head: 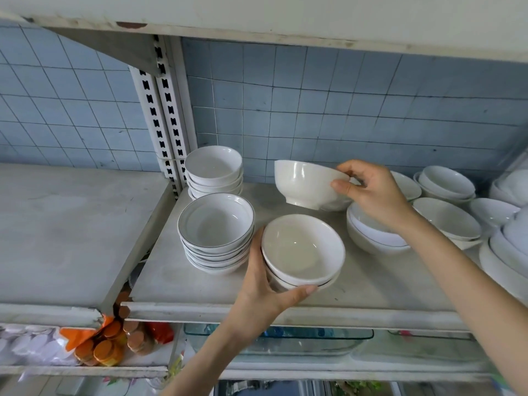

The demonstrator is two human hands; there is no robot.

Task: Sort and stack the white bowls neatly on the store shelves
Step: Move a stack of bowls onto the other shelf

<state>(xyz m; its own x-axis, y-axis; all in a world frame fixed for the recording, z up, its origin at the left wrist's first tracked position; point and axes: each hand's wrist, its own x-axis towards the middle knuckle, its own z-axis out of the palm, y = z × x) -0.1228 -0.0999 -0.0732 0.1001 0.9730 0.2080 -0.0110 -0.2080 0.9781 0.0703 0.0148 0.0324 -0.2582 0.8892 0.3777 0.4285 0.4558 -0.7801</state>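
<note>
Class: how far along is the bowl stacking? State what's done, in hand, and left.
Done: black-rimmed stack and back stack stand neat. In hand: left hand grips a short stack; right hand holds a tilted bowl. Left: loose bowls at right.

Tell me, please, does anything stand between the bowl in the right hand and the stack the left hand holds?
Nothing visible does. The right hand holds the tilted bowl just behind the short stack in the left hand; bare shelf lies between.
</note>
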